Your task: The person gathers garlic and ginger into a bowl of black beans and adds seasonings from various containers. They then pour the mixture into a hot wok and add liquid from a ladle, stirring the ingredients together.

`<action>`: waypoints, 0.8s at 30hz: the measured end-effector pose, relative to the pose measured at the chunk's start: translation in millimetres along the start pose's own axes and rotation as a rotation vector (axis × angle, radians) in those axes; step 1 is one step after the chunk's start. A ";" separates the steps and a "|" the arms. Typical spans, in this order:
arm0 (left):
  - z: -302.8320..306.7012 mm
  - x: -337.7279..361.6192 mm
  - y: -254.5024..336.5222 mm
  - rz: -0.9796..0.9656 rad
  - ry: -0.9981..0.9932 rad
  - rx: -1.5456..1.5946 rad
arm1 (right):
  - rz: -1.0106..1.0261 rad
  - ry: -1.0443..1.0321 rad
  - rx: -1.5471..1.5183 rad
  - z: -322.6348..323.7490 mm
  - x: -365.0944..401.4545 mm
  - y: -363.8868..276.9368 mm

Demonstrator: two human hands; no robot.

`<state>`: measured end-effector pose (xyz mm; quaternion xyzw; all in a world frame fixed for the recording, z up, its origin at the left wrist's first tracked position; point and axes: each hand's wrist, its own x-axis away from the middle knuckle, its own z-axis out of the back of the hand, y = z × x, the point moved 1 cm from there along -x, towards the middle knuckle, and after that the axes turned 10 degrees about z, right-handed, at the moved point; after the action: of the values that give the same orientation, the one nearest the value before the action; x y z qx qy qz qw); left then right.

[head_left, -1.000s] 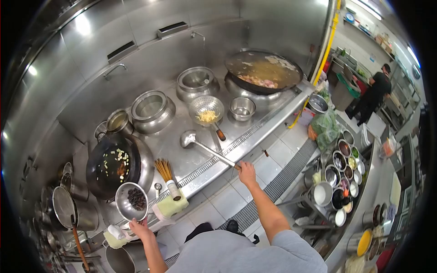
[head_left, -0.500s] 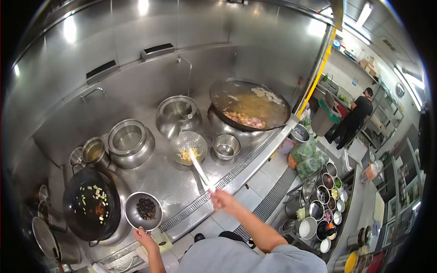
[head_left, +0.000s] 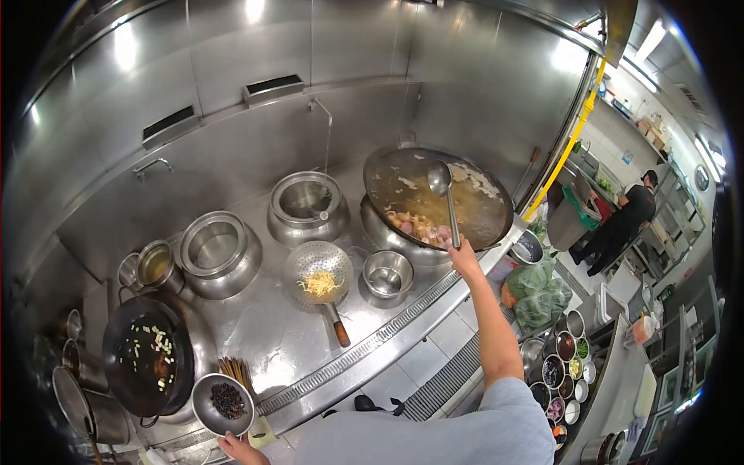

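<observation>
My right hand [head_left: 465, 257] is stretched out and grips the long handle of a steel ladle [head_left: 440, 180], whose bowl hangs over the big wok [head_left: 473, 221] of broth and pale pink pieces at the back right. My left hand [head_left: 232, 446], low at the frame's bottom edge, holds a small steel bowl [head_left: 223, 404] of dark dried bits next to the black wok [head_left: 147, 364] with chopped green and white pieces.
On the steel counter stand a perforated strainer [head_left: 319, 271] with yellow shreds, an empty steel bowl [head_left: 387, 273], two large pots [head_left: 218, 252] [head_left: 308, 205] and a small oil pot [head_left: 155, 265]. Seasoning bowls [head_left: 562, 364] sit lower right. A person in black [head_left: 624, 221] stands far right.
My right hand swung the ladle from the strainer to over the big wok at the right. The left hand with the bowl dropped lower in view.
</observation>
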<state>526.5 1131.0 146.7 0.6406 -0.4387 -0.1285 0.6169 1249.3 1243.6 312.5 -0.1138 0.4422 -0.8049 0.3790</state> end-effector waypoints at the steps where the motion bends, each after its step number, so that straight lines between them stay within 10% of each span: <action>1: 1.8 -1.9 -5.1 -0.018 -0.002 -0.039 | 0.002 0.013 0.035 -1.7 -10.5 28.0; 9: -43.4 12.9 2.3 -0.021 -0.039 -0.081 | -0.456 -0.193 -1.125 24.9 17.6 -12.2; 24: -36.4 1.5 17.7 0.054 -0.200 0.010 | -0.669 -0.582 -1.690 10.1 209.6 -149.5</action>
<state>545.9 1157.2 170.7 0.6157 -0.5158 -0.1731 0.5700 1034.4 1136.4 405.9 -0.6663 0.7104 -0.2260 0.0166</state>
